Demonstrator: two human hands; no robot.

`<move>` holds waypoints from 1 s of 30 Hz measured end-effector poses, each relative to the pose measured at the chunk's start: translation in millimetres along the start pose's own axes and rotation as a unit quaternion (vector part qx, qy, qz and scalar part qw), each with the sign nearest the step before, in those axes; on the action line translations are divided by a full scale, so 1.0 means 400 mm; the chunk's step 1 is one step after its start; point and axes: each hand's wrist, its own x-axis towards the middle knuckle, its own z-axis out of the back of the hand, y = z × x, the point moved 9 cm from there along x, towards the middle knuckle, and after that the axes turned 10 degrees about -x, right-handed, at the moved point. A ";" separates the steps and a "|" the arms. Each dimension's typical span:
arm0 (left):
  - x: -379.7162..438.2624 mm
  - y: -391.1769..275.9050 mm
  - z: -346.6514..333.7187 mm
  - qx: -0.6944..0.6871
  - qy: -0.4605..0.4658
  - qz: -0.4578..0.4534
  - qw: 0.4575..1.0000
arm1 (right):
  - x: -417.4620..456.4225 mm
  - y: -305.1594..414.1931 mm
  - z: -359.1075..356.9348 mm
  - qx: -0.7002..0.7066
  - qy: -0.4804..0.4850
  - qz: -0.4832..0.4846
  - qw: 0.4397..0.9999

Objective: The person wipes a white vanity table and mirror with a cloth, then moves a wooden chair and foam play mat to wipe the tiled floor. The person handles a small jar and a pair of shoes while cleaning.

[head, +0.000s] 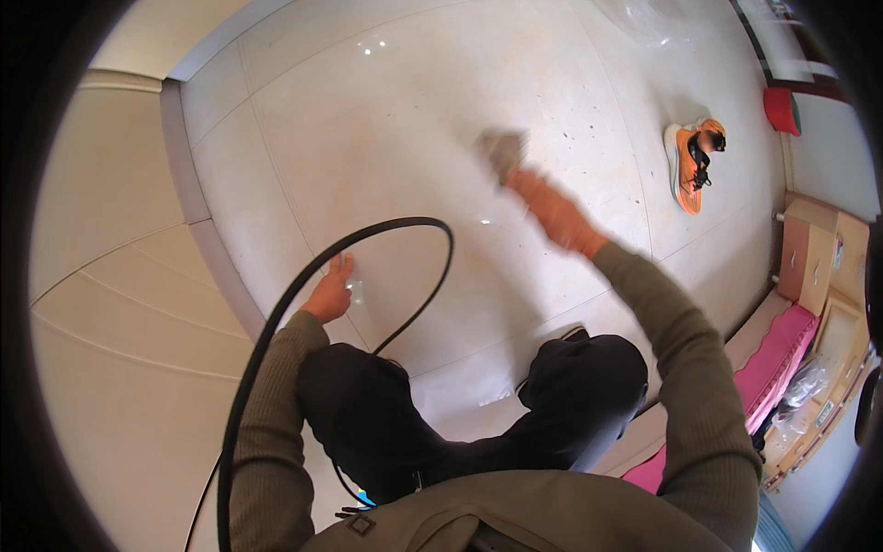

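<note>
My right hand (555, 215) is stretched forward over the pale tiled floor (441, 90), gripping a small brownish-grey thing (503, 148). That thing is blurred by motion, so its kind is unclear; it may be a rag or a brush. Small dark specks (568, 134) are scattered on the tiles to its right. My left hand (331, 293) hangs beyond my left knee with two fingers extended and holds nothing. A black cable (386, 224) loops across the view, passing in front of my left arm and beside that hand's fingertips.
An orange shoe (683, 169) lies on the floor at the right. Beyond it are a red-and-green object (781, 112), a small wooden drawer unit (807, 255) and a pink cloth (776, 352). Clear plastic (652, 27) lies at the far edge. Cream panels (117, 207) border the left.
</note>
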 end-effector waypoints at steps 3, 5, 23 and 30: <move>0.014 -0.046 0.010 0.014 0.060 0.033 0.998 | -0.260 0.275 -0.254 -0.101 0.189 0.186 0.959; -0.013 -0.036 0.043 0.039 0.054 0.033 0.997 | -0.273 0.251 -0.296 -0.030 0.162 0.088 0.982; 0.095 -0.432 -0.068 0.221 0.120 0.107 0.962 | -0.560 0.312 -0.365 -0.042 0.031 0.126 0.991; 0.214 -0.539 -0.308 0.101 0.047 0.043 0.993 | -0.472 -0.441 -0.035 -0.091 -0.141 -0.333 0.928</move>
